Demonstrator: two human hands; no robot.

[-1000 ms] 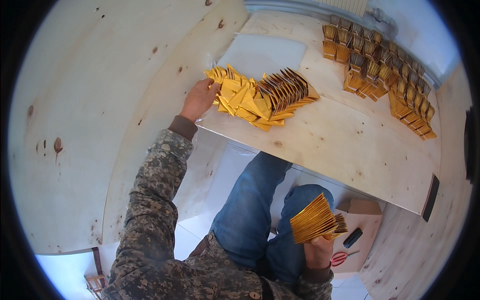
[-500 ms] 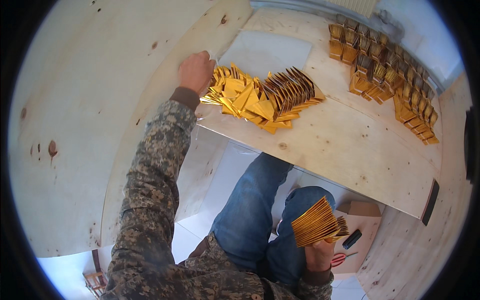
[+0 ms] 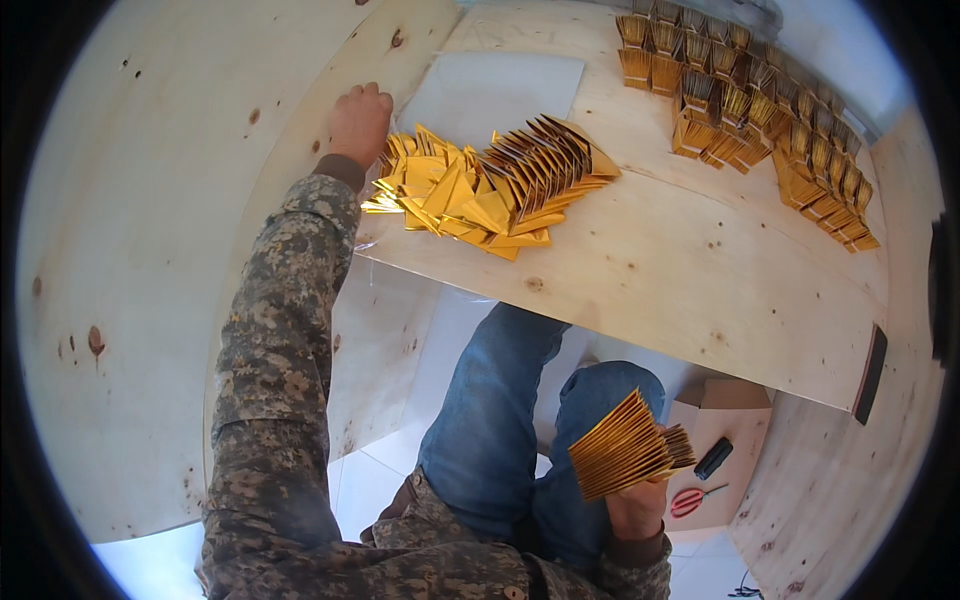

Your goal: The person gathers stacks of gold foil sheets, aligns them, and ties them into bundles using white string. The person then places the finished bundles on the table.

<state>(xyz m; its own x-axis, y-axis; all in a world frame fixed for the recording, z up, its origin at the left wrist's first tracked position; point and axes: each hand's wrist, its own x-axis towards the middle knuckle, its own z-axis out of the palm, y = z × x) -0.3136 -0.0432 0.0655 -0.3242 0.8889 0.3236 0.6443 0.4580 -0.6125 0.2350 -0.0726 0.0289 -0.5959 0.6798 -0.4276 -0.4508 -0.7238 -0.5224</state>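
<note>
My left hand [image 3: 358,122] reaches out to the far left side of a loose heap of gold foil packets [image 3: 485,190] on the plywood table [image 3: 650,270]; its fingers curl down at the heap's edge, and whether it grips a packet is hidden. My right hand [image 3: 636,508] hangs low beside my knee and holds a fanned stack of gold packets [image 3: 625,445]. Part of the heap stands in an ordered, overlapping row.
Several rows of stacked gold packets [image 3: 760,120] line the table's far right. A white sheet [image 3: 495,85] lies behind the heap. A plywood wall [image 3: 150,200] is at the left. A cardboard box [image 3: 725,440] with red scissors [image 3: 692,498] and a black marker sits on the floor.
My left hand has moved further away along the heap's left edge. The right hand with its stack has stayed by my knee.
</note>
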